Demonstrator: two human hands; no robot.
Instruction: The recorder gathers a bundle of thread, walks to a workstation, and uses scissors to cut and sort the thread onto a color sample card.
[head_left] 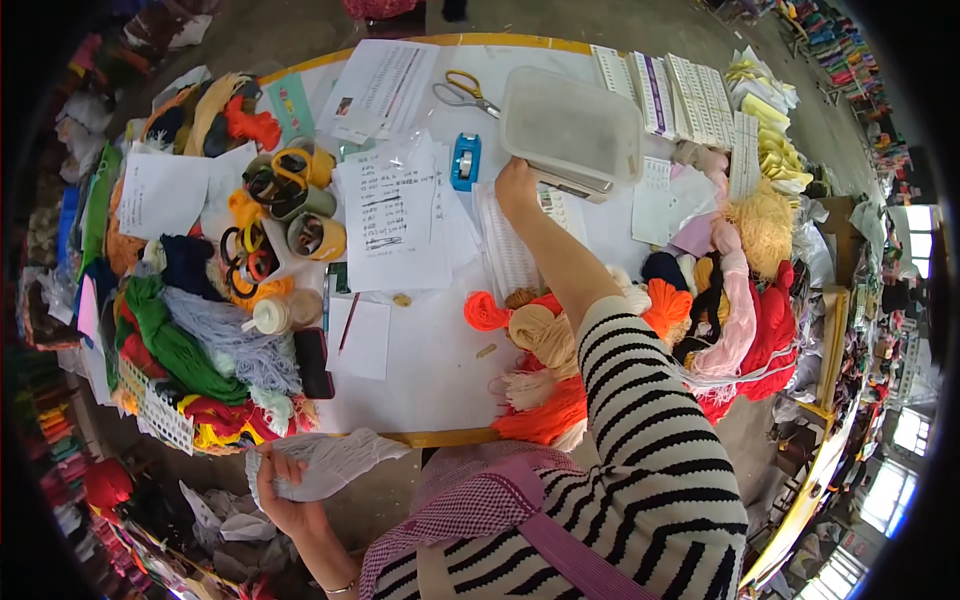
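My left hand [283, 490] is closed on a thin, crinkled whitish piece [335, 466], held off the table's near edge. I cannot tell whether that piece is cloth, yarn or plastic. Stretched across the table, my right arm ends with my right hand [516, 188] at the near left corner of a clear plastic container [570, 110]. The fingers look curled at its rim, though partly hidden. Directly under the container's near side lies a flat stack [568, 182]. Printed sheets [500, 235] lie below my right wrist, and a blue tape dispenser [465, 162] stands left of the hand.
Handwritten papers [400, 220], scissors [466, 92] and a dark phone [313, 363] lie on the white table [430, 370]. Colourful yarn skeins [215, 330] pile up at left; more yarn [545, 350] lies under my right arm. Cups holding tape rolls [315, 237] stand at left. Sample cards [700, 100] line the far right.
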